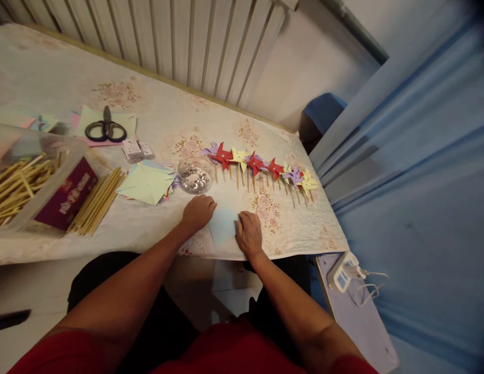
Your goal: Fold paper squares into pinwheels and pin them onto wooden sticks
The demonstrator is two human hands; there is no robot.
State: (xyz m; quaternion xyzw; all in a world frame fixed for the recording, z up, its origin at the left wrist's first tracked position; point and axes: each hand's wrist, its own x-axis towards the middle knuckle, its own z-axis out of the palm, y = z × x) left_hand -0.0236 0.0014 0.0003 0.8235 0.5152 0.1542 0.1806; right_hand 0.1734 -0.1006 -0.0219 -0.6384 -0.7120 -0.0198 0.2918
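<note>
Pale blue paper square [223, 227] flat between the two hands' fingers. Left hand [198, 212]: fingers curled at its upper-left corner, pinch cannot be told. Right hand [249, 234]: fingers bent at right edge, grip likewise unclear. Risks: uneven pressure creasing paper; left knuckles nudging clear dish [195, 162] just beyond, spilling shiny bits [197, 181]. Floral tablecloth [167, 124] beneath fingers; radiator [179, 47] well beyond; blue curtain [401, 182] rightward.
</note>
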